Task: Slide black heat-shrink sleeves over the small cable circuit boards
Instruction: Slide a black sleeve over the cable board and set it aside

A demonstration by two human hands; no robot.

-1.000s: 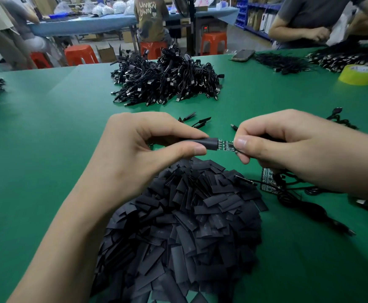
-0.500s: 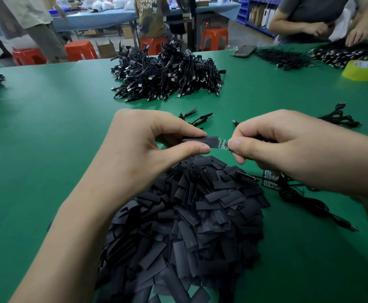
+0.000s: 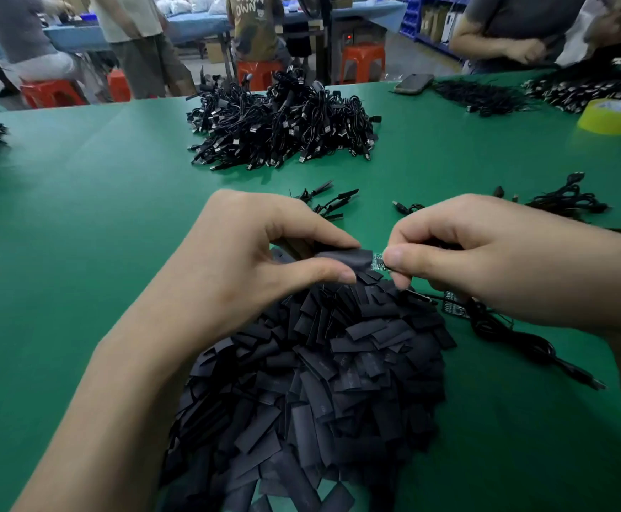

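Observation:
My left hand pinches a black heat-shrink sleeve between thumb and fingers above the green table. My right hand pinches the small green circuit board by its right end. Most of the board is inside the sleeve, and only a short green strip shows between my two hands. Below lies a big pile of loose black sleeves. A second bare circuit board with its black cable lies on the table under my right hand.
A heap of black cables sits at mid table, with a few loose cables nearer. More cables lie right. A yellow tape roll and a phone stand far right. People work at the far edge.
The sleeve has slid further right over the board, so less green shows. My hands have come closer together.

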